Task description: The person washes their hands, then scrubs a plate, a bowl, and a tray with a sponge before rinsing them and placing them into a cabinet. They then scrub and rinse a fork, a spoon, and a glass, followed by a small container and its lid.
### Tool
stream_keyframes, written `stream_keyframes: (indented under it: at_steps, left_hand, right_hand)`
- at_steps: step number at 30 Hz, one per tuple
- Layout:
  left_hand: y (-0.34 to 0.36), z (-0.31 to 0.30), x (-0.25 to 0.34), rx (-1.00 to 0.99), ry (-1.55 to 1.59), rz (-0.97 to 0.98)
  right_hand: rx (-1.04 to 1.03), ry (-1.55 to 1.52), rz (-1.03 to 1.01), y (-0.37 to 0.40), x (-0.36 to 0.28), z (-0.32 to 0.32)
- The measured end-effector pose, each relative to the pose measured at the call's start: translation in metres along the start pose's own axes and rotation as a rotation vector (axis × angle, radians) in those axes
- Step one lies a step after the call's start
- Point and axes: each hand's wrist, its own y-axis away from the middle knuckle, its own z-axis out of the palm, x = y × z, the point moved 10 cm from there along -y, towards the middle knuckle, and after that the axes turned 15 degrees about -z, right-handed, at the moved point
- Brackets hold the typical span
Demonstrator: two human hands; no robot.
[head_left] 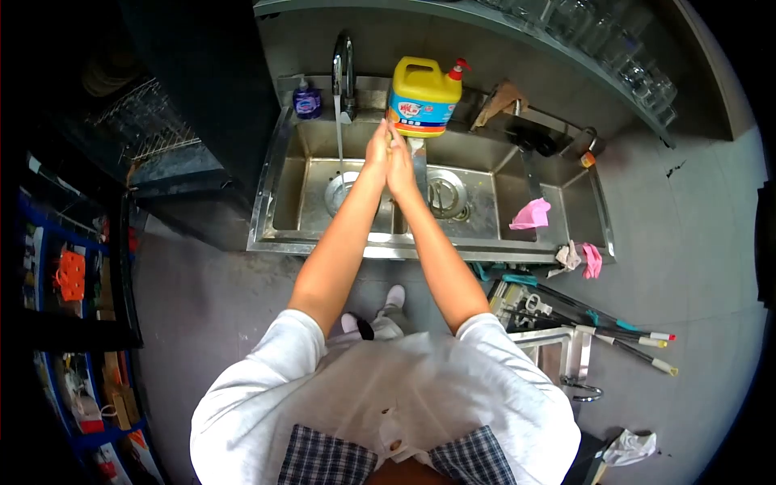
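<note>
My left hand (pixel 377 152) and my right hand (pixel 399 166) are pressed together palm to palm over the divider of a steel sink (pixel 311 190). Their fingers are stretched out and point away from me, toward a yellow jug (pixel 423 95) with a red pump and a blue label. Whether anything small lies between the palms is hidden. To the left of my hands, a curved chrome faucet (pixel 346 77) pours a stream of water (pixel 339 141) into the left basin. The water runs apart from my hands. A purple soap bottle (pixel 306 101) stands on the back ledge.
Pink cloths (pixel 530 214) hang on the right side of the sink, and a brown cloth (pixel 499 103) lies at the back. Mop handles (pixel 622 330) lie on the floor at right. A shelf of glass jars (pixel 602 40) hangs above; a dark cabinet (pixel 194 105) stands left.
</note>
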Motion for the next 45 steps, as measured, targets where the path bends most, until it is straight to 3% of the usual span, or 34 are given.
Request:
stream_keyframes:
  at_steps: [2,3,6,7,10,11,12,14,16,17,20,21,24,26,28,30,32,35,38,42,44,45]
  left_hand:
    - [-0.013,-0.007,-0.040,-0.032,-0.111,-0.006]
    - [-0.009,-0.014,-0.046,-0.008,-0.133,-0.068]
    - [-0.004,-0.031,-0.033,0.048,-0.198,-0.221]
    - [-0.010,-0.045,-0.015,0.168,-0.154,-0.122]
    - [-0.013,-0.033,-0.040,-0.001,-0.130,-0.269]
    - [-0.050,-0.064,-0.058,-0.016,-0.426,-0.020]
    - [-0.030,-0.048,-0.067,0.044,-0.583,-0.083]
    - [-0.027,-0.023,-0.041,0.139,-1.053,0.265]
    - [-0.029,-0.012,-0.017,0.213,-1.478,0.366]
    - [-0.025,-0.002,-0.008,0.163,-1.585,0.399]
    - [-0.018,0.020,-0.020,-0.061,-1.844,0.513]
    - [-0.010,0.028,-0.027,-0.070,-1.844,0.620]
    - [-0.033,0.014,-0.020,0.111,-1.647,0.632]
    - [-0.066,-0.010,-0.014,0.269,-1.498,0.523]
    - [-0.085,-0.033,-0.018,0.374,-1.320,0.357]
    - [-0.091,-0.053,-0.017,0.454,-1.045,0.309]
    - [-0.093,-0.072,-0.019,0.525,-0.758,0.271]
    - [-0.105,-0.091,-0.017,0.478,-0.452,0.252]
    - [-0.106,-0.103,-0.015,0.514,-0.306,0.127]
    - [-0.101,-0.113,-0.007,0.607,-0.541,0.076]
    - [-0.100,-0.102,-0.011,0.542,-0.627,-0.016]
    - [-0.104,-0.084,-0.011,0.420,-0.935,0.152]
  right_hand:
    - [0.121,-0.131,0.094,-0.002,0.052,-0.012]
    - [0.081,-0.165,0.057,0.001,0.039,-0.006]
    - [0.123,-0.311,0.078,0.023,0.065,0.018]
    - [0.054,-0.237,0.058,0.037,0.054,0.031]
    - [0.295,-0.576,0.192,0.028,0.120,0.012]
    - [0.378,-0.694,0.238,0.025,0.146,0.008]
    - [0.462,-0.807,0.288,0.026,0.166,0.006]
    - [0.452,-0.884,0.464,0.027,0.127,0.015]
    - [0.299,-1.001,0.497,0.028,0.081,0.020]
    - [0.210,-1.139,0.563,0.029,0.089,0.027]
    - [0.252,-1.435,0.806,0.017,0.085,0.010]
    - [0.215,-1.528,0.783,0.010,0.097,0.018]
    - [0.277,-1.432,0.760,0.016,0.150,0.022]
    - [0.201,-1.429,0.603,0.013,0.146,0.029]
    - [0.264,-1.314,0.672,0.023,0.159,0.031]
    - [0.323,-1.203,0.697,0.024,0.169,0.034]
    - [0.334,-0.927,0.585,0.017,0.173,0.023]
    - [0.277,-0.281,0.195,-0.006,0.151,0.000]
    - [0.121,0.106,0.121,-0.009,0.138,-0.005]
    - [0.275,-0.280,0.302,0.000,0.155,0.014]
    - [0.358,-0.460,0.607,0.014,0.173,0.024]
    - [0.434,-0.560,0.779,0.023,0.189,0.022]
